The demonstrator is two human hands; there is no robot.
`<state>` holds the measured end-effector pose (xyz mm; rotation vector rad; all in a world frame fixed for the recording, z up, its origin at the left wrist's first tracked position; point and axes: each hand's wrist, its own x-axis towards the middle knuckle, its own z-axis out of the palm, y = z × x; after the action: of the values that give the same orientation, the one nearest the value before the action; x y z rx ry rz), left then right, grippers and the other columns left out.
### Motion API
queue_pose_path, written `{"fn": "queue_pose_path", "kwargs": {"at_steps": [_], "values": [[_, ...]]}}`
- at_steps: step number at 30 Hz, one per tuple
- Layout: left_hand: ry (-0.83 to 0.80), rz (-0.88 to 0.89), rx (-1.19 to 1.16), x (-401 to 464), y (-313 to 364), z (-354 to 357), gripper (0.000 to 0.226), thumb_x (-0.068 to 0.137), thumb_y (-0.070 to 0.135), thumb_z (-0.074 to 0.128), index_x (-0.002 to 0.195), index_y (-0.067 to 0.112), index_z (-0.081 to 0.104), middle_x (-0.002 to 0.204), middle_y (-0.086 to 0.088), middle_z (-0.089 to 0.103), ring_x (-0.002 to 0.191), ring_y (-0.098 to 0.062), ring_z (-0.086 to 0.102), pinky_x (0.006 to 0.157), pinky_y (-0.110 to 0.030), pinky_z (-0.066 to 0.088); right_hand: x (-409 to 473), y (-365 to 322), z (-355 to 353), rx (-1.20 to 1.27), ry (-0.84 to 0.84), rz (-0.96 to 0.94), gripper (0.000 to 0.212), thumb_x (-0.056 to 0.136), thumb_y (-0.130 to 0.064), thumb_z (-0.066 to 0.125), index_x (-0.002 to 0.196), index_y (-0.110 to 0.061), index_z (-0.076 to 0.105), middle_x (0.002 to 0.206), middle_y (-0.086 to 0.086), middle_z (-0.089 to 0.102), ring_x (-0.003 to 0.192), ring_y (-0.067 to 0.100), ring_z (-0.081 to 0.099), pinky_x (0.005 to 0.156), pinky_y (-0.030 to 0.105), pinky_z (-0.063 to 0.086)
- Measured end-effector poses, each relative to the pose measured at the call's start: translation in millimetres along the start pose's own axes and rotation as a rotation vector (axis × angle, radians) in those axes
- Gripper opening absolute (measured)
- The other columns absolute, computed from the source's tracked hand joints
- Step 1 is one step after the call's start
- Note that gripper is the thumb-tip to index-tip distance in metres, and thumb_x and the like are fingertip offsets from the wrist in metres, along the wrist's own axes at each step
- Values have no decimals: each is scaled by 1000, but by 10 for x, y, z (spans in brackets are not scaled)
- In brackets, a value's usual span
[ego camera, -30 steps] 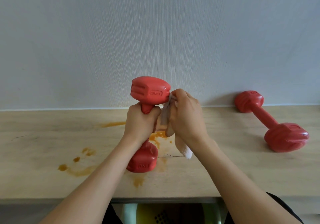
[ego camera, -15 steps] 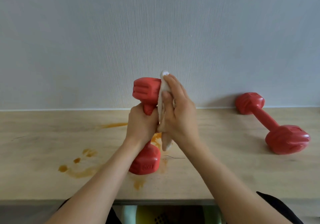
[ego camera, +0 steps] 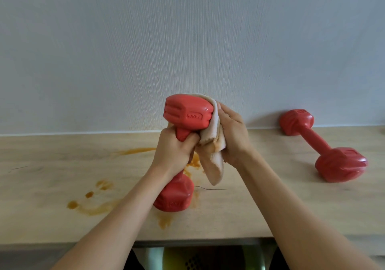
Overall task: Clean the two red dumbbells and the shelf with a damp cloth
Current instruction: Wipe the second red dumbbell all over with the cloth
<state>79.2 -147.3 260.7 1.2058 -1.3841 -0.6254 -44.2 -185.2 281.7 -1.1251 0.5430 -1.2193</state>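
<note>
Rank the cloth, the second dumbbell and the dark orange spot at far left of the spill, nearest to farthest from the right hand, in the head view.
1. cloth, held in the right hand.
2. second dumbbell, lying to the right by the wall.
3. dark orange spot, front left on the shelf.

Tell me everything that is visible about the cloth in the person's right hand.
The cloth is a small off-white piece of terry-like fabric, crumpled and folded, with orange-brown stains near its middle. The right hand presses its upper part against the side and back of the top head of the held dumbbell, which the left hand grips by the handle. Its lower end hangs free above the stained wooden shelf, not touching it.
</note>
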Motion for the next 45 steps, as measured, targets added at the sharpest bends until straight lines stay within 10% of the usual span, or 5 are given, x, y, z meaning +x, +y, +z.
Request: {"fn": "queue_pose_path", "kwargs": {"at_steps": [8,16,27,38,45], "values": [[-218,-82,-199,-19,-9,-53,14,75,11,55,71,2,46,39,-2,44,33,-17,40,40,-24,38,19,-50,-67,-7,-9,84,28,97,-5,40,85,-6,66,57,1,61,50,11,57,49,19,48],[84,22,57,-14,-110,-150,24,79,38,67,91,18,63,77,1,70,73,-14,69,72,-35,56,-12,-46,-97,-332,144,-119,15,95,-17,53,89,-7,62,79,12,68,75,24,66,70,38,56],[249,77,242,35,-137,-70,19,91,24,59,75,22,49,53,9,57,50,-3,56,47,-10,37,-377,44,376,-1092,245,-582,15,95,-28,45,83,-20,50,100,0,49,59,12,53,49,22,44],[158,98,269,38,-113,-72,17,86,30,56,75,18,50,55,5,53,50,-2,54,48,-11,38,-88,11,76,-912,290,-304,15,95,-12,48,89,-14,62,93,3,57,76,-3,51,64,2,35],[167,76,231,62,-160,-100,26,80,32,50,76,6,54,56,-7,60,50,-16,56,49,-19,42,-256,9,245,-992,292,-568,16,90,-17,51,78,-9,57,88,-2,53,67,9,50,59,13,38]]}}
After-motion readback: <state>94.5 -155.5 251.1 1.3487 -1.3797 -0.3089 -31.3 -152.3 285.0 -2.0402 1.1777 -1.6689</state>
